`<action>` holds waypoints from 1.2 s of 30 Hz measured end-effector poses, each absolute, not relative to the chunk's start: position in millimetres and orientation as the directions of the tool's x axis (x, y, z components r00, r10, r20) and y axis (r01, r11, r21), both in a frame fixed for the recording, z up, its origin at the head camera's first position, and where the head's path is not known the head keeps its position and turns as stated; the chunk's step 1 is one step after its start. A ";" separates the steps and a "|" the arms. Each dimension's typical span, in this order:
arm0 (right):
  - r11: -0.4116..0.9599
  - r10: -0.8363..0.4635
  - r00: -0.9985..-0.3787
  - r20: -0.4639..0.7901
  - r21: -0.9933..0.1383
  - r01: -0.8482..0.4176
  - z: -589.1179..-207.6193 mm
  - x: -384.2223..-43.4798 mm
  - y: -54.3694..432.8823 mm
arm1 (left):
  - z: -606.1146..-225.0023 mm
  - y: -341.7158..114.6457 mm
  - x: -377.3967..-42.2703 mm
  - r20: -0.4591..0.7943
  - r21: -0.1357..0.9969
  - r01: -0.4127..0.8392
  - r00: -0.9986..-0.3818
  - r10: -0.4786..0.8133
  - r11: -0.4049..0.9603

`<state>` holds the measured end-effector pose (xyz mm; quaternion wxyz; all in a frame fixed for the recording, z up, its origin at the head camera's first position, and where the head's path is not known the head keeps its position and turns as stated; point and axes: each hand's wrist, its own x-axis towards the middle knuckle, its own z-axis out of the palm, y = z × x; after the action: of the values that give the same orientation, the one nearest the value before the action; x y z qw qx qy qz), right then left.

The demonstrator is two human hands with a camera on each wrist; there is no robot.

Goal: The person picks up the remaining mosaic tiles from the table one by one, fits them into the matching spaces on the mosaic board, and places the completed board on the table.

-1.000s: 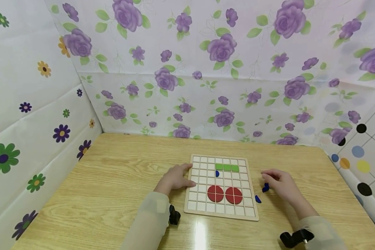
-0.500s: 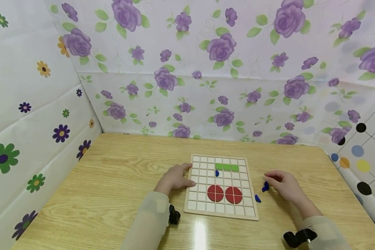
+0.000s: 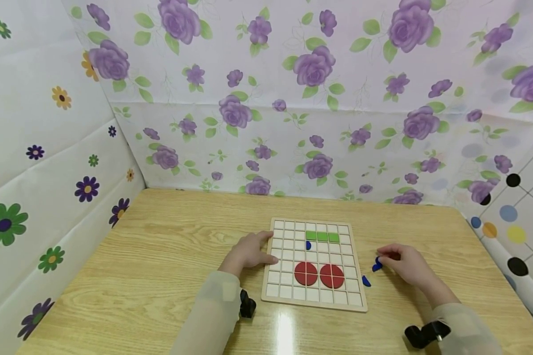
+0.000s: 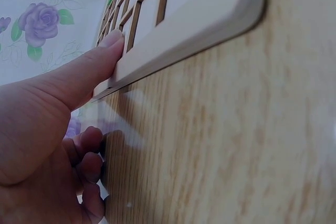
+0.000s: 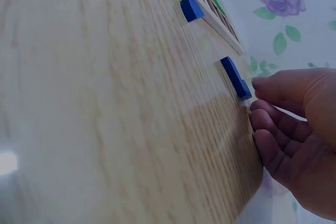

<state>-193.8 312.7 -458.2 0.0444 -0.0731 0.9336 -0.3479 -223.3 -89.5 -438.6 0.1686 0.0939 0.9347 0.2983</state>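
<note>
A wooden grid board (image 3: 266,291) lies on the table. My left hand (image 3: 248,251) rests at its left edge, thumb (image 4: 107,45) on the rim and index finger stretched along the side, the other fingers bent beside it. Green squares (image 3: 322,237), two red circles (image 3: 305,274) of quarter pieces and a blue half-round piece (image 3: 308,245) sit on the grid. Right of the board, my right hand (image 3: 401,262) has its thumb and index tips right at two adjoining blue pieces (image 3: 376,266); I cannot tell whether it pinches one. Its other fingers curl inward.
Another blue half-round piece (image 3: 366,281) lies beside the board's right edge, between board and right hand. Flowered cloth (image 3: 266,123) hangs behind the wooden table (image 3: 195,222), with printed cloths at both sides. A black camera mount sits on each wrist.
My right hand first drew slightly right, then settled with its fingertips closer to the adjoining blue pieces. My left hand and the pieces on the board have stayed in place.
</note>
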 end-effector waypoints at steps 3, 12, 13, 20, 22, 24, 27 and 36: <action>0.749 -0.186 -0.982 -0.042 -0.653 -0.114 -458.6 -194.9 314.2 | -437.8 -88.9 -222.9 -0.260 0.590 0.072 -0.926 0.274 0.804; 0.742 -0.198 -0.977 -0.079 -0.664 -0.096 -461.6 -195.5 318.1 | -437.4 -88.1 -223.1 -0.260 0.577 0.074 -0.927 0.269 0.813; 0.739 -0.200 -0.976 -0.085 -0.668 -0.094 -461.6 -195.6 318.6 | -437.6 -88.1 -223.3 -0.262 0.576 0.072 -0.927 0.267 0.815; 0.693 -0.234 -0.964 -0.125 -0.717 -0.076 -460.3 -196.2 321.7 | -439.0 -88.8 -224.2 -0.267 0.573 0.064 -0.928 0.260 0.817; 0.682 -0.246 -0.961 -0.126 -0.727 -0.079 -460.0 -196.4 322.3 | -438.8 -88.6 -224.4 -0.272 0.577 0.056 -0.928 0.255 0.815; 0.680 -0.256 -0.959 -0.120 -0.728 -0.090 -460.3 -197.3 322.7 | -438.4 -88.6 -225.0 -0.272 0.579 0.052 -0.928 0.253 0.814; 0.687 -0.255 -0.960 -0.115 -0.721 -0.096 -461.9 -198.1 323.1 | -438.6 -88.7 -224.8 -0.272 0.576 0.052 -0.929 0.251 0.816; 0.699 -0.242 -0.964 -0.111 -0.709 -0.094 -465.6 -199.5 325.5 | -442.6 -89.3 -225.9 -0.262 0.573 0.063 -0.931 0.256 0.817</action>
<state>-199.5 325.5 -465.6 0.0985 -0.0917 0.9163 -0.3772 -225.9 -89.3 -442.6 0.1658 0.0849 0.9386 0.2903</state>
